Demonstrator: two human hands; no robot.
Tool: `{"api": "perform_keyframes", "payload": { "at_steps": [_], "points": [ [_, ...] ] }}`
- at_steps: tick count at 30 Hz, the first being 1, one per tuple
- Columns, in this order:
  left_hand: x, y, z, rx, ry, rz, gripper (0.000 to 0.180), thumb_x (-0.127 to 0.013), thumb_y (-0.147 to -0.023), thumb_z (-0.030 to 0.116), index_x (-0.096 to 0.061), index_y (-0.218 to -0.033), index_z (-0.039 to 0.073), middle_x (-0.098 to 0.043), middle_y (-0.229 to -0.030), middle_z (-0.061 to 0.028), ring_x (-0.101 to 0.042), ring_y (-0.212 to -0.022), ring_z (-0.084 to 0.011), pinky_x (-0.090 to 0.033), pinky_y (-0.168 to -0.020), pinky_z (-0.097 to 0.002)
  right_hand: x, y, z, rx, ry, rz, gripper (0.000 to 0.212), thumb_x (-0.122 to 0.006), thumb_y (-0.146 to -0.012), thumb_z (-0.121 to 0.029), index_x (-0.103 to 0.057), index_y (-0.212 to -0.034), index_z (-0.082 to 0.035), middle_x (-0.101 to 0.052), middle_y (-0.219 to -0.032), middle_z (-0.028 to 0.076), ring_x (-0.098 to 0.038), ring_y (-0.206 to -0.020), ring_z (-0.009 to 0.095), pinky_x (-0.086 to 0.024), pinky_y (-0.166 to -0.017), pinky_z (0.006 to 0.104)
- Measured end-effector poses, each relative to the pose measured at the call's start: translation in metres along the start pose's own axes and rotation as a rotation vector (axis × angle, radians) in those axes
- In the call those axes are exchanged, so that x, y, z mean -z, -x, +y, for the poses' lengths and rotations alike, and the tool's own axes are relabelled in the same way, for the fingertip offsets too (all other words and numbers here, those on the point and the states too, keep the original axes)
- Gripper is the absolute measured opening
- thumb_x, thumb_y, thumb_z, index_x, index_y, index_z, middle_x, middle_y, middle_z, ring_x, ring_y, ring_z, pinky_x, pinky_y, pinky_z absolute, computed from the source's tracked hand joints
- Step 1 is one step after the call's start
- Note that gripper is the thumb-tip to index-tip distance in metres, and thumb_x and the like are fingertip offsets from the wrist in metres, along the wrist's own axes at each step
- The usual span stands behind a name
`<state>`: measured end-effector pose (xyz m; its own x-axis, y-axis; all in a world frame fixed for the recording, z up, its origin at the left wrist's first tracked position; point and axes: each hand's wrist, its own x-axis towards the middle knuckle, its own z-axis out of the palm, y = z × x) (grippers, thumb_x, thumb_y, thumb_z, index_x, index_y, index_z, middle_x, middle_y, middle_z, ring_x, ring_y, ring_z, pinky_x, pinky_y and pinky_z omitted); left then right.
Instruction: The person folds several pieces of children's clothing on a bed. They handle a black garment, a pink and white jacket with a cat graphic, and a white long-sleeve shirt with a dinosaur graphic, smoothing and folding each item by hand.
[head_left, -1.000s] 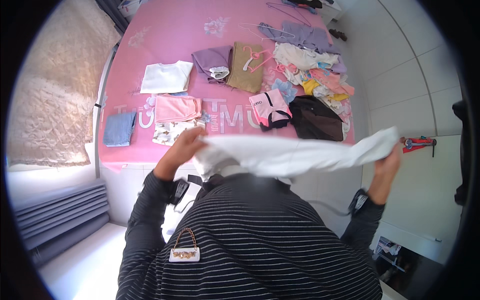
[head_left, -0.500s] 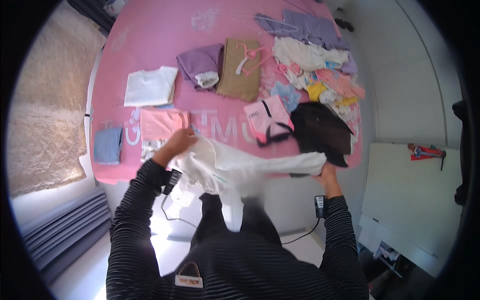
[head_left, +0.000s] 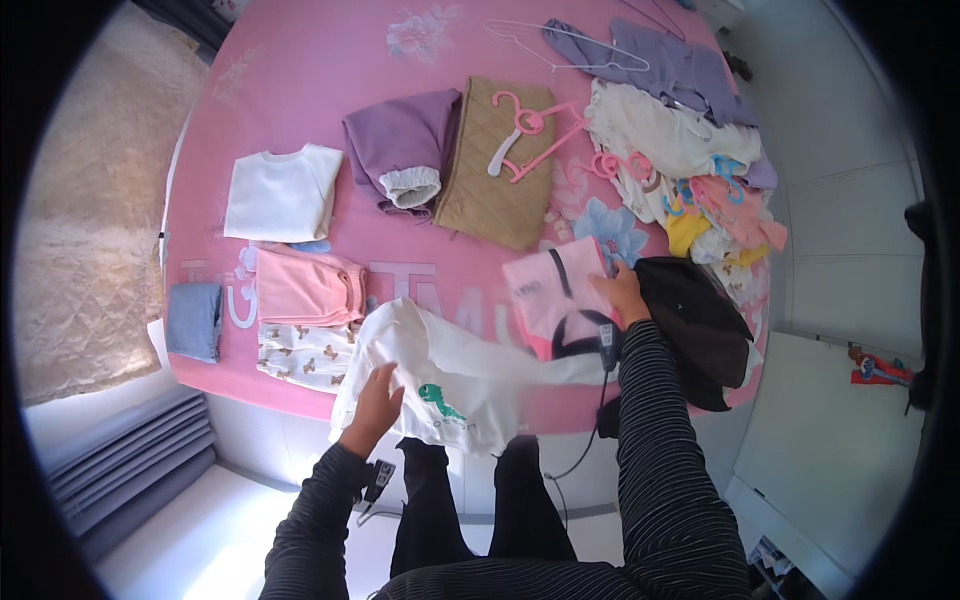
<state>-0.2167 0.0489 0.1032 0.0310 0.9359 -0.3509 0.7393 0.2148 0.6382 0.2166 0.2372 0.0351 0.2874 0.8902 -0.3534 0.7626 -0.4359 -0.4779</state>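
Observation:
A white long-sleeved shirt [head_left: 440,345] with a green dinosaur print lies over the front edge of the bed, its lower part hanging down. My left hand [head_left: 375,408] rests on its left side, fingers stretched out and apart. One sleeve, blurred, reaches right, passing behind my right forearm. My right hand [head_left: 622,297] is at the right edge of a folded pink garment [head_left: 545,290] with black straps, its fingers apart. Just right of that hand lies a dark brown garment [head_left: 695,315]. I cannot make out whether the right fingertips press on the pink cloth.
Folded on the pink bedsheet [head_left: 290,100] are a white top [head_left: 280,195], pink trousers [head_left: 305,285], teddy-print cloth [head_left: 300,350], blue cloth [head_left: 195,320], purple garment [head_left: 400,140] and tan quilted piece [head_left: 490,195]. A pink hanger [head_left: 540,140] lies there. Loose clothes [head_left: 670,125] pile up at right.
Both hands have let go of the stretched white shirt, which now lies on the bed's edge with its dinosaur print showing. My right hand moved up to the pink garment; my left moved down.

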Motion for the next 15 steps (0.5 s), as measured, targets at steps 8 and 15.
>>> {"api": "perform_keyframes", "payload": {
  "at_steps": [8,15],
  "points": [
    [-0.028,0.048,-0.023,0.139,0.06,-0.103,0.027,-0.058,-0.075,0.009,-0.052,-0.1,-0.001,-0.059,-0.088,-0.0189,-0.059,-0.081,-0.032,-0.047,-0.07,-0.0377,0.028,0.007,-0.028,0.05,-0.383,-0.567,0.039,-0.07,-0.069,-0.014,-0.058,-0.102,0.003,-0.062,-0.09,0.007,-0.057,-0.079,0.014,-0.046,-0.072,0.028],
    [0.001,0.016,-0.021,0.132,0.129,0.124,0.04,-0.059,-0.073,0.004,-0.047,-0.112,0.003,-0.055,-0.097,-0.0164,-0.056,-0.087,-0.031,-0.046,-0.073,-0.0367,0.098,-0.037,-0.045,0.168,-0.392,-0.337,0.041,-0.068,-0.07,-0.015,-0.055,-0.103,0.005,-0.061,-0.09,0.011,-0.057,-0.081,0.018,-0.044,-0.076,0.0301]
  ]
}}
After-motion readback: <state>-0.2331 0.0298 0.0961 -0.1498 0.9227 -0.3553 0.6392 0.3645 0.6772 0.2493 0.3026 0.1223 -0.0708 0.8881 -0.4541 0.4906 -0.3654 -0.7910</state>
